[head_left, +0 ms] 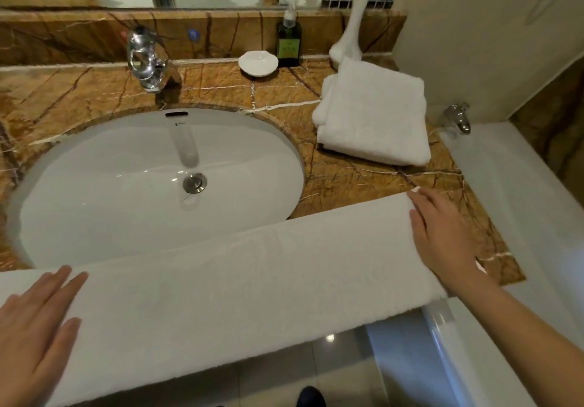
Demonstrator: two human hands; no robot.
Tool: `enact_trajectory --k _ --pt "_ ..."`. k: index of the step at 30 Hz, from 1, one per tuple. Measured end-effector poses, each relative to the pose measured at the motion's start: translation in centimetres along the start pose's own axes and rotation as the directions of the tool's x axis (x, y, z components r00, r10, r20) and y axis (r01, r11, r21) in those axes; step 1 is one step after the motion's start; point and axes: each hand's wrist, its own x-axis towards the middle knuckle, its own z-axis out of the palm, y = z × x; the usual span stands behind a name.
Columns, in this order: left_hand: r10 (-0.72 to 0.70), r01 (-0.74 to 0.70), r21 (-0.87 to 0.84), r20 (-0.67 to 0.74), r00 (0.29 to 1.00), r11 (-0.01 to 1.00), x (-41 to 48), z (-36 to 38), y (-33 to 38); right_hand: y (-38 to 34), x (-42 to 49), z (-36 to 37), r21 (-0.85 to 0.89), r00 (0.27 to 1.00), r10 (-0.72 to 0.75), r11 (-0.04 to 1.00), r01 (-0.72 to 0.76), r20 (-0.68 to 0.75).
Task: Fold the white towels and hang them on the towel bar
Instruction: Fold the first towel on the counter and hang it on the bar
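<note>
Both hands are flat with fingers straight, left hand (34,321) and right hand (442,232) pressing the ends of the long folded towel (246,286) along the counter (363,179) front edge. It overhangs quite a bit, so letting go carelessly could probably slide it onto the floor. Second towel (373,115) sits folded by the vase (350,27).

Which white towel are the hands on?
The long towel along the counter's front edge: left hand and right hand lie flat on its ends. The folded towel by the vase lies untouched.
</note>
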Motion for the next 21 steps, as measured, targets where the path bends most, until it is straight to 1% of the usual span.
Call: enact_trajectory --k 2,4,6,8,9,10,11,12,13,14,16,18,20,21 --pt "-0.025 0.025 0.003 0.017 1.000 1.000 -0.3 -0.4 0.2 0.2 -0.1 -0.2 -0.047 0.999 0.029 0.999 -0.028 0.017" --pt "-0.033 0.032 0.015 0.028 0.999 0.999 -0.3 -0.6 0.2 -0.2 0.0 -0.5 -0.094 1.000 0.017 0.995 -0.016 0.007" --pt "0.040 -0.050 0.122 0.081 0.996 0.991 0.4 -1.1 -0.9 -1.0 0.2 -0.9 -0.161 0.998 -0.053 0.986 0.048 -0.027" --pt "0.056 -0.075 0.148 0.130 0.990 0.986 2.1 -1.6 -2.9 -2.8 0.7 -1.3 -0.170 0.991 -0.137 0.976 0.133 -0.011" --pt "0.015 -0.030 0.114 0.128 0.992 0.993 2.8 -1.6 -4.3 -4.3 1.1 -1.4 -0.131 0.983 -0.184 0.974 0.184 0.012" --pt "0.009 -0.019 0.087 0.112 0.994 0.996 3.8 -2.3 -5.1 -6.1 1.5 -1.4 -0.071 0.970 -0.238 0.968 0.241 0.050" --pt "0.015 -0.017 0.011 0.150 0.989 1.000 4.6 -3.1 -5.2 -8.2 1.8 -1.2 0.005 0.949 -0.300 0.953 0.301 0.099" --pt "0.003 0.028 -0.131 0.231 0.973 0.991 5.5 -3.7 -4.5 -10.4 2.1 -1.0 0.091 0.918 -0.363 0.931 0.352 0.158" --pt "-0.042 0.090 -0.189 0.244 0.969 0.978 6.4 -4.9 -2.5 -12.7 2.4 -0.6 0.170 0.881 -0.418 0.906 0.387 0.221" --pt "-0.053 0.102 -0.206 0.233 0.971 0.973 7.2 -6.0 -0.7 -14.8 2.6 -0.2 0.235 0.841 -0.464 0.882 0.409 0.278" --pt "-0.011 0.061 -0.198 0.241 0.970 0.978 8.1 -7.7 1.6 -18.4 2.9 0.8 0.321 0.783 -0.511 0.853 0.411 0.356" --pt "0.034 0.017 -0.229 0.219 0.975 0.973 8.2 -8.1 2.0 -20.9 3.1 1.4 0.386 0.755 -0.538 0.831 0.400 0.375" --pt "0.077 -0.007 -0.290 0.228 0.971 0.957 8.0 -8.3 1.8 -22.7 3.1 1.8 0.469 0.728 -0.540 0.817 0.334 0.422" --pt "0.087 -0.015 -0.292 0.234 0.968 0.956 8.0 -8.5 1.7 -23.4 3.1 2.0 0.505 0.712 -0.534 0.814 0.287 0.456"
